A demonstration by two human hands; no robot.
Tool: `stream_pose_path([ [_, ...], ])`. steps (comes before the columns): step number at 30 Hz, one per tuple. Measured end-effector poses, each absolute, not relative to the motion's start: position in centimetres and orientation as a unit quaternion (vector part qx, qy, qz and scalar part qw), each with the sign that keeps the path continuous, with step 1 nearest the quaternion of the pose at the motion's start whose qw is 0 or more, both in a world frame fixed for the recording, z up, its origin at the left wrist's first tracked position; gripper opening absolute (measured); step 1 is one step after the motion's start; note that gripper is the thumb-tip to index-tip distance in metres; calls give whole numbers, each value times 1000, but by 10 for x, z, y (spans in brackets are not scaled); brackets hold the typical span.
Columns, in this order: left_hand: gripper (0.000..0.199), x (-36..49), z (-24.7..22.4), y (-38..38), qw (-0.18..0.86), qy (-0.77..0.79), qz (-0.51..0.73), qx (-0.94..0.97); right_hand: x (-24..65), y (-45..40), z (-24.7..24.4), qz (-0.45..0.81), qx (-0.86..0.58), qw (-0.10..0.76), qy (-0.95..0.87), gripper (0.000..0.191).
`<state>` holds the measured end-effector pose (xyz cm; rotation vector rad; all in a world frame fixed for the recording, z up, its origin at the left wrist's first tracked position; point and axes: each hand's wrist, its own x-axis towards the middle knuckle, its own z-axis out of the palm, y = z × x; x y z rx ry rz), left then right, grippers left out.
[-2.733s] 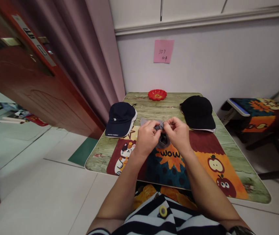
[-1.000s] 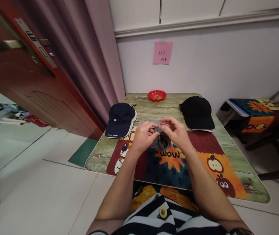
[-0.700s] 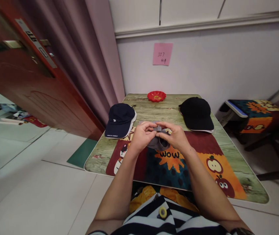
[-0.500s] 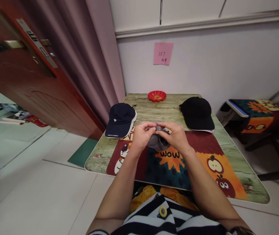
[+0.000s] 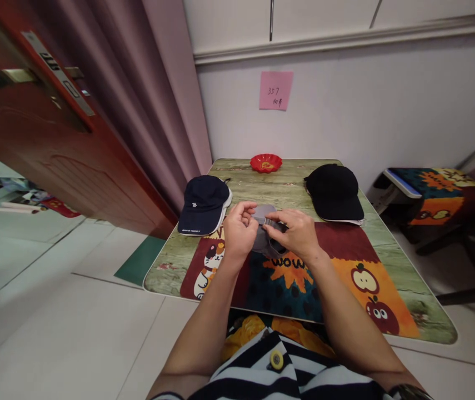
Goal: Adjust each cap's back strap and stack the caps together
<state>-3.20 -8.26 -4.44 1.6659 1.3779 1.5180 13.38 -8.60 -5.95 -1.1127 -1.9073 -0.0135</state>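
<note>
Grey cap (image 5: 261, 242), one: centre of the frame, between my hands. Left to right: navy cap (image 5: 204, 197), left of centre, small white emblem on crown, white brim lettering too blurred for me to read surely. My left hand (image 5: 240, 230), fingers curled; whether they touch the grey cap, I cannot tell. Pink note (image 5: 276, 90), upper centre, handwritten "357" above further characters. Mat (image 5: 281, 297), lower centre, printed "WOW". My right hand (image 5: 298, 230), thumb and fingers pinching the grey cap's strap (image 5: 268, 221). Black cap (image 5: 334, 193), right of centre.
</note>
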Motion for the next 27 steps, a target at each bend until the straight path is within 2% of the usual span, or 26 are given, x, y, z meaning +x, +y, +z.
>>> stream_pose_path([
  [7, 41, -26, -42, -90, 102, 516, 516, 677, 128, -90, -61, -25, -467, 442, -766, 16],
  [12, 43, -21, -45, -92, 38, 516, 492, 700, 122, -94, -61, -30, -478, 430, -765, 15],
  [23, 40, -18, -49, -93, -2, 529, 477, 702, 111, -99, -64, -72, -520, 425, -738, 12],
  [27, 38, -26, -45, -89, 67, 540, 482, 687, 113, -98, -64, -52, -531, 440, -723, 13],
])
